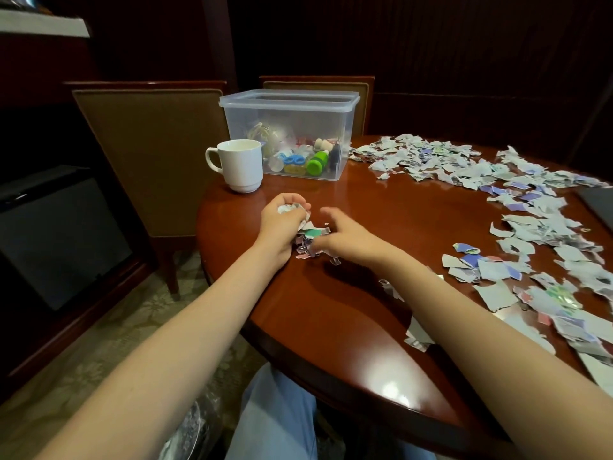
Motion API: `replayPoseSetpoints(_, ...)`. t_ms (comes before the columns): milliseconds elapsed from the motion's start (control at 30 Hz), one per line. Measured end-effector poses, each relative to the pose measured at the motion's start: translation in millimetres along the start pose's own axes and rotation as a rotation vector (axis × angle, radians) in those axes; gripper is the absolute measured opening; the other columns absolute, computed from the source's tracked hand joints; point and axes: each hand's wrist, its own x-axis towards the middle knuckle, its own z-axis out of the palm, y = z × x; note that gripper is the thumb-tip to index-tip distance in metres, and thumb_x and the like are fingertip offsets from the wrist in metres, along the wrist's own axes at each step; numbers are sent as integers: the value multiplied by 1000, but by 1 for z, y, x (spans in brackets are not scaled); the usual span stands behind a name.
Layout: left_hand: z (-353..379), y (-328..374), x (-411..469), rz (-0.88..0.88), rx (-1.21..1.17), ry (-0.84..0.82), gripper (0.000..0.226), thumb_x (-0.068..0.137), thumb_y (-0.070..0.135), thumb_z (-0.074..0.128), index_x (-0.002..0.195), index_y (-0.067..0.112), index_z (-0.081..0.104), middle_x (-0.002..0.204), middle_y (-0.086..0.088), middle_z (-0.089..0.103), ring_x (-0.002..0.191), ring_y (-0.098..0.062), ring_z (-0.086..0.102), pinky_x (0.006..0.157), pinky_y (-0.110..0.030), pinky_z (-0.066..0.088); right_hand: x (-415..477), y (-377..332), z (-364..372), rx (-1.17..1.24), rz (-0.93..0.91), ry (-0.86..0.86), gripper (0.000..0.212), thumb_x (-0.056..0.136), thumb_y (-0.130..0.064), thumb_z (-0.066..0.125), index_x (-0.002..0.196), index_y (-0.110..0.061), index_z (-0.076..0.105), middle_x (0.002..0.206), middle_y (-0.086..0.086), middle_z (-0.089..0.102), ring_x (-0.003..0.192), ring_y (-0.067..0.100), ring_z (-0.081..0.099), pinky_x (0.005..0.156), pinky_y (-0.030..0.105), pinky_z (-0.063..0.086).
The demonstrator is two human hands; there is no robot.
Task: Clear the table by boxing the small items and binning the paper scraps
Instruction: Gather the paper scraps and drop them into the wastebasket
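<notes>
My left hand (283, 224) is curled round a wad of paper scraps on the round wooden table (348, 310). My right hand (345, 237) lies beside it with bent fingers on a small heap of torn scraps (310, 242) between both hands. A clear plastic box (288, 134) with several small items inside stands open at the table's far edge. Many more torn paper scraps (517, 227) cover the right half of the table.
A white mug (237, 164) stands left of the box. Two padded chairs (146, 154) are behind the table. A bin lined with clear plastic (192, 429) sits on the floor by my knee. A dark flat object (597, 204) lies at the right edge.
</notes>
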Motion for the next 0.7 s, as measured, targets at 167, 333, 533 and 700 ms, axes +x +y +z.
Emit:
replayPoseSetpoints(167, -3, 3, 1, 3, -13, 100, 37, 83, -16, 45, 69, 18, 51, 74, -1, 56, 68, -11, 54, 57, -21, 46, 2, -5, 9, -295, -50, -46, 86, 84, -44, 63, 149, -12, 18, 155, 5, 23, 141, 22, 25, 116, 38, 22)
replayPoseSetpoints(333, -4, 4, -1, 1, 2, 101, 37, 83, -16, 44, 69, 17, 52, 74, -1, 56, 68, -10, 53, 58, -20, 46, 14, -15, 8, -403, -16, 3, 66, 82, -38, 67, 137, -8, 45, 136, 12, 49, 121, 26, 49, 97, 33, 41)
replayPoseSetpoints(533, -5, 5, -2, -14, 7, 97, 36, 85, -13, 46, 69, 19, 53, 77, -1, 57, 74, -14, 54, 65, -26, 48, 22, -27, 8, -415, -19, 9, 29, 78, -21, 74, 97, -1, 66, 87, 8, 59, 77, 17, 50, 60, 25, 38)
replayPoseSetpoints(700, -5, 4, -3, -16, 22, 84, 36, 84, -12, 47, 68, 19, 53, 76, -1, 57, 69, -12, 54, 64, -25, 49, 23, -27, 8, -362, 34, 0, 25, 77, -20, 75, 93, -4, 65, 74, 4, 56, 74, 17, 51, 50, 23, 35)
